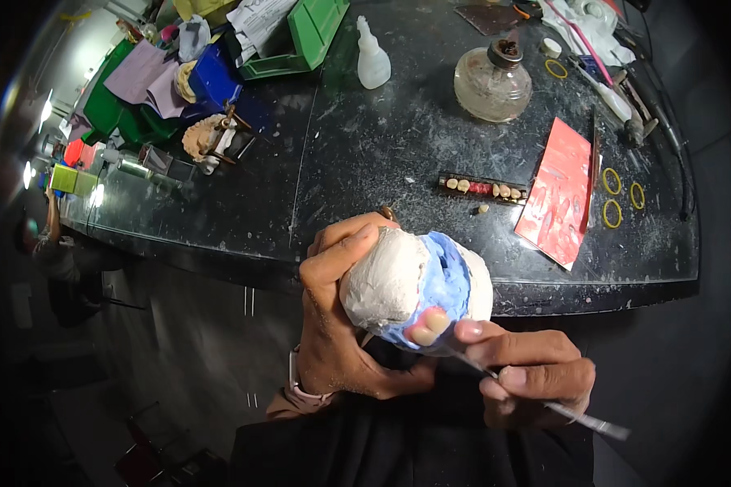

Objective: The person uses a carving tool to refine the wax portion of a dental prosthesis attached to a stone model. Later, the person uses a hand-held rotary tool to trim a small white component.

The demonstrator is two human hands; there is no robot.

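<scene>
My left hand grips a white plaster dental cast with a blue layer across it, held over the bench's front edge. Pink material with cream artificial teeth sits at the lower part of the blue layer. My right hand is closed on a thin metal instrument, which slants up toward the teeth. Its working end is at the cast beside the right index finger; whether it touches the teeth I cannot tell.
The dark bench holds a tooth strip, red sheet, glass burner, white squeeze bottle, an articulator with casts, green bins, yellow rubber bands and tools. Another person is at the far left.
</scene>
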